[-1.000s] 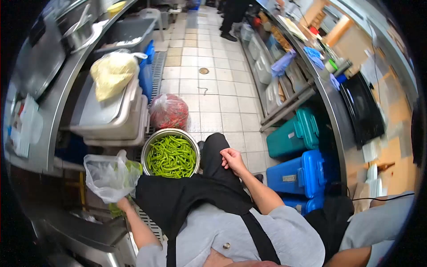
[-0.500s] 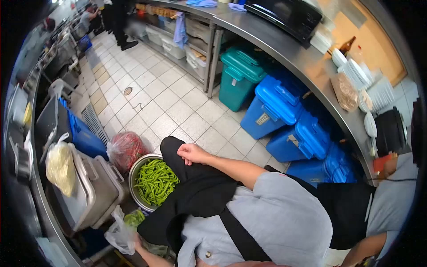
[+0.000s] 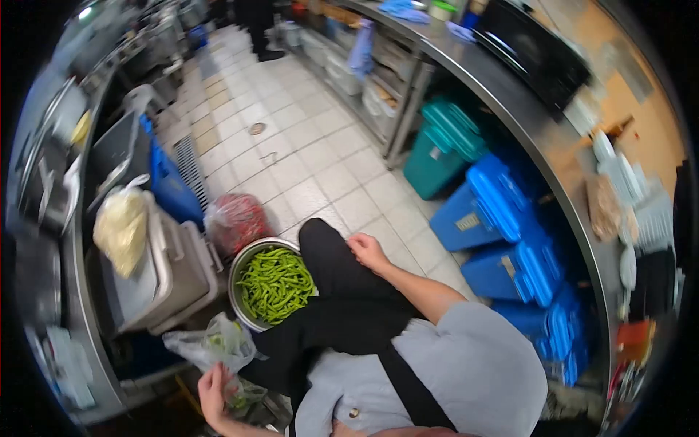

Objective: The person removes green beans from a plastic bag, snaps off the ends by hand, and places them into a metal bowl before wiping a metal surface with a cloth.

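At the lower left, my left hand [image 3: 213,393] is closed on the edge of a clear plastic bag [image 3: 237,351] with some green contents. My right hand [image 3: 366,251] is above my right knee, its fingers curled together; whether anything small is between them cannot be made out. A round metal pot [image 3: 238,300] stands on the floor beside my leg. Long green peppers [image 3: 277,285] fill it. Just behind the pot lies a clear bag of red peppers [image 3: 237,223].
Grey bins [image 3: 186,273] stand at the left, a bag of pale yellow food [image 3: 122,226] on top. A green bin [image 3: 441,149] and blue bins [image 3: 482,205] are under the steel counter [image 3: 502,86] at right. Another person's dark legs [image 3: 256,29] are farther back.
The view has turned, so the scene sits farther right. The clear bag has risen and spread beside the pot, with my left hand now visible at its edge. The person at the right edge is out of view.
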Demonstrator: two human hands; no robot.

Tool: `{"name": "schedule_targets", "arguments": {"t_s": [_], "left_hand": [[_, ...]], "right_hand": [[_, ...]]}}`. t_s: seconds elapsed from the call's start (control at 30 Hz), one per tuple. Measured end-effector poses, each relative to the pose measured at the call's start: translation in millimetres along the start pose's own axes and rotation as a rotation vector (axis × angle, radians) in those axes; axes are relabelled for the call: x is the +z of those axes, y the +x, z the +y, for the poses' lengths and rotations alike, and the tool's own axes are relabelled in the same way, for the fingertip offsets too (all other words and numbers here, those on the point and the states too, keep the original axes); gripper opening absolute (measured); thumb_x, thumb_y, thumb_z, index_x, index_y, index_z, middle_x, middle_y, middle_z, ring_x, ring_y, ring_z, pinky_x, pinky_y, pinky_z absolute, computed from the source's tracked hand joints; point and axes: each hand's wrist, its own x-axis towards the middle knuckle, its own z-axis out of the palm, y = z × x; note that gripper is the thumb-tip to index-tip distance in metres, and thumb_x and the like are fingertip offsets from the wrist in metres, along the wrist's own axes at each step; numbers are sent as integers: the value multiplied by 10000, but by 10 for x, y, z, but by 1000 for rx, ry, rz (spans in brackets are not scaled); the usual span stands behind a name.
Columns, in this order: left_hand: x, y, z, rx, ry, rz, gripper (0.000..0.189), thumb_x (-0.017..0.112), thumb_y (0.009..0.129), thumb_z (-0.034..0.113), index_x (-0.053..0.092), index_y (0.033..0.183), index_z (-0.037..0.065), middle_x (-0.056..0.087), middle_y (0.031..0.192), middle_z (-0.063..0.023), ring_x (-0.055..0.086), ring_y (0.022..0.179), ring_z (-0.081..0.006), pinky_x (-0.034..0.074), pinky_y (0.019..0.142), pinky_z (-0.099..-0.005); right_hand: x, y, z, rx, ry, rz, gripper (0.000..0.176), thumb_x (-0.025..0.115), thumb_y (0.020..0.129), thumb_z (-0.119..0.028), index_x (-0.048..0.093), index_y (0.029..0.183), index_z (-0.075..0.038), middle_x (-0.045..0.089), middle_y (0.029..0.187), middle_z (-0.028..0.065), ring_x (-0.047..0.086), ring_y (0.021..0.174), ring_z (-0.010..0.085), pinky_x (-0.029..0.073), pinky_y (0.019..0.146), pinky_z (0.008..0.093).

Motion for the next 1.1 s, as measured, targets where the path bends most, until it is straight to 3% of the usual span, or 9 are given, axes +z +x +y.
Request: {"name": "schedule_targets", "arguments": {"t_s": [0.2, 0.47, 0.6, 0.63, 0.73, 0.87, 0.97, 1.03, 1.1], "left_hand": [[938, 1080, -583, 375, 298, -332, 498, 644, 937, 302, 591, 1301, -34, 679, 1206, -163, 666, 1043, -237, 515, 882, -340], [1325, 1430, -861, 604, 675, 257, 240, 638, 898, 218, 665, 1065, 47, 703, 1060, -114, 644, 998, -329, 425, 1006, -500], [1432, 1205, -770, 1004, 761, 430, 162, 638, 896, 136, 658, 1047, 83, 697, 1068, -82, 652, 995, -266, 456, 961, -450], [1465, 1133, -785, 1058, 714, 358, 181, 651, 884, 128, 655, 1059, 82, 693, 1077, -83, 651, 996, -267, 465, 934, -430], [1580, 924, -821, 1166, 699, 178, 254, 687, 856, 130, 650, 1103, 79, 685, 1092, -92, 658, 951, -283, 499, 843, -402], [1638, 852, -884, 916, 651, 11, 282, 679, 877, 210, 663, 1126, 79, 690, 1090, -123, 670, 918, -331, 526, 835, -446], [1597, 1169, -935, 483, 747, -104, 419, 626, 896, 374, 676, 1195, 86, 680, 1139, -188, 648, 1057, -356, 511, 912, -445], [1650, 1278, -858, 428, 751, -66, 422, 622, 898, 375, 675, 1202, 87, 681, 1142, -190, 647, 1063, -354, 510, 919, -446], [1709, 1452, -935, 388, 747, -3, 436, 605, 901, 391, 673, 1213, 95, 682, 1155, -187, 643, 1081, -358, 507, 930, -451]], "right_hand": [[193, -81, -3, -473, -259, 46, 168, 630, 946, -159, 676, 995, -6, 685, 789, 83, 634, 714, 139, 504, 661, 278], [500, -380, -337, -814, -524, -103, 131, 637, 927, -149, 683, 976, -36, 705, 879, 103, 685, 753, 225, 525, 654, 326], [576, -318, -381, -603, -505, -69, 134, 641, 928, -185, 692, 967, -68, 701, 813, 113, 680, 667, 226, 524, 619, 333], [590, -262, -367, -625, -499, -51, 124, 657, 927, -156, 700, 986, -56, 688, 766, 85, 627, 643, 130, 495, 601, 278], [597, -124, -350, -606, -486, -22, 136, 654, 933, -163, 700, 978, -42, 684, 753, 71, 617, 651, 112, 493, 608, 272], [611, -6, -268, -564, -467, -19, 149, 647, 943, -164, 698, 975, -27, 679, 747, 51, 601, 652, 96, 492, 614, 266], [600, 12, -238, -592, -450, -16, 154, 641, 948, -159, 695, 974, -17, 671, 740, 33, 587, 656, 80, 488, 618, 259], [583, 25, -237, -597, -463, -6, 151, 652, 929, -203, 696, 953, -61, 692, 749, 121, 686, 662, 221, 523, 610, 329], [578, 32, -230, -584, -464, -2, 154, 654, 928, -208, 696, 951, -62, 691, 748, 120, 684, 661, 221, 522, 612, 330]]}}
